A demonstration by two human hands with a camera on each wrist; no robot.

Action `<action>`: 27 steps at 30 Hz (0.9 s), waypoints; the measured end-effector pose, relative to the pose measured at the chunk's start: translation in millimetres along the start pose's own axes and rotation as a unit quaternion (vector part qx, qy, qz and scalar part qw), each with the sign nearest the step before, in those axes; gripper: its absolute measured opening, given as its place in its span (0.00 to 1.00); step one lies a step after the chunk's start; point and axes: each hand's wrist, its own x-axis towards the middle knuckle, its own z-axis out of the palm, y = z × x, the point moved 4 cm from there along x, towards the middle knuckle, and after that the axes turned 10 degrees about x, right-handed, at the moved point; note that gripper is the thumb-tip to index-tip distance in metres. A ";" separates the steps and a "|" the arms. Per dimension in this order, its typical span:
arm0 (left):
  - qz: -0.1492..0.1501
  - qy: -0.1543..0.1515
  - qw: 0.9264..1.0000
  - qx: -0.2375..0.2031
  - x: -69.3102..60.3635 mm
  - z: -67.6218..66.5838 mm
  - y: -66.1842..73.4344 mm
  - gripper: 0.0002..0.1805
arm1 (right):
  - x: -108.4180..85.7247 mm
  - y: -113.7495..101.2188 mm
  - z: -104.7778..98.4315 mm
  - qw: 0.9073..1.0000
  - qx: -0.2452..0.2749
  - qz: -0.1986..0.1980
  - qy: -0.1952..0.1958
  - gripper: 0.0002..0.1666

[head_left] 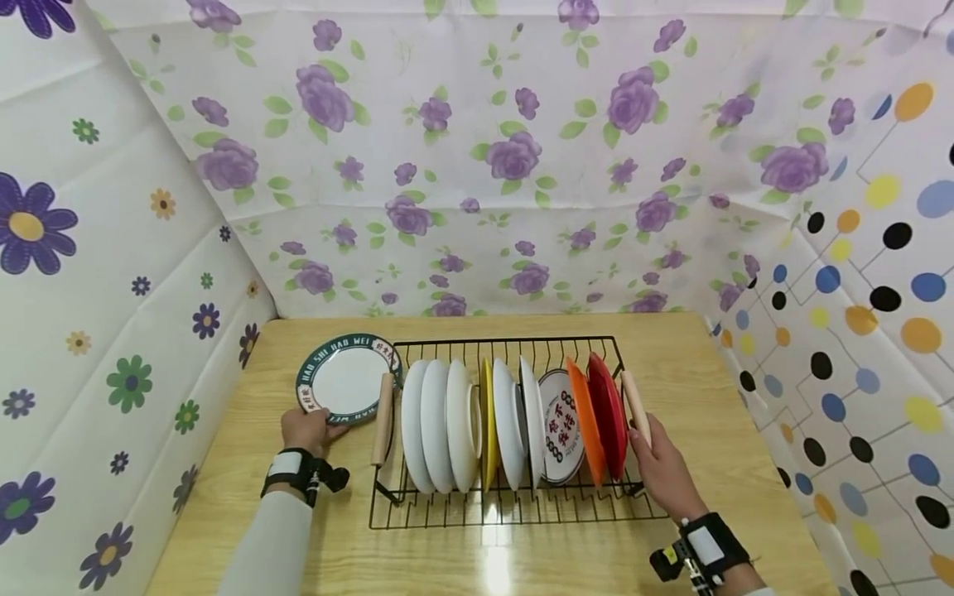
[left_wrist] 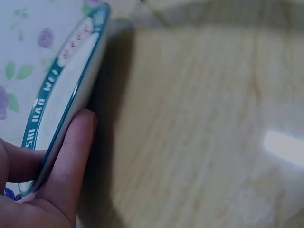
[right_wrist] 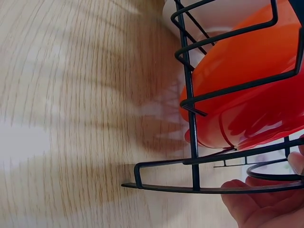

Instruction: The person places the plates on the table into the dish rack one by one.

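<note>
My left hand (head_left: 305, 432) pinches the near left edge of a white plate (head_left: 350, 381) with a green lettered rim, left of the dish rack. In the left wrist view the plate (left_wrist: 66, 90) stands tilted between thumb and fingers, off the wooden table. My right hand (head_left: 666, 472) holds the right end of the black wire dish rack (head_left: 447, 515) by its wooden handle (head_left: 636, 406). Fingers (right_wrist: 251, 202) show behind the end wire in the right wrist view. Several plates stand on edge in the rack: white ones (head_left: 415, 426), a yellow one (head_left: 489, 426), an orange one (head_left: 585, 422) and a red one (head_left: 607, 418).
A white plate with red characters (head_left: 562, 426) leans in the rack between the white and orange plates. The rack's left wooden handle (head_left: 383, 420) stands close to the held plate. Patterned cloth walls (head_left: 477, 248) enclose the wooden table (head_left: 708, 397) at back and sides.
</note>
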 end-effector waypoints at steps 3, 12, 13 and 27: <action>-0.003 0.004 0.999 -0.033 -8.6 -9.9 7.8 0.33 | 0.6 0.0 3.0 1.000 0.002 0.005 -0.008 0.36; 0.058 0.010 0.996 -0.074 -47.0 -44.7 66.6 0.30 | -0.4 -2.5 0.9 1.000 -0.002 -0.002 -0.004 0.34; 0.063 0.003 0.995 -0.077 -53.2 -45.6 74.6 0.30 | -0.6 -2.3 0.1 1.000 -0.001 -0.001 -0.004 0.34; 0.154 -0.145 0.977 -0.013 -131.5 -0.6 134.4 0.29 | 1.5 -5.4 0.1 1.000 0.012 0.016 -0.008 0.33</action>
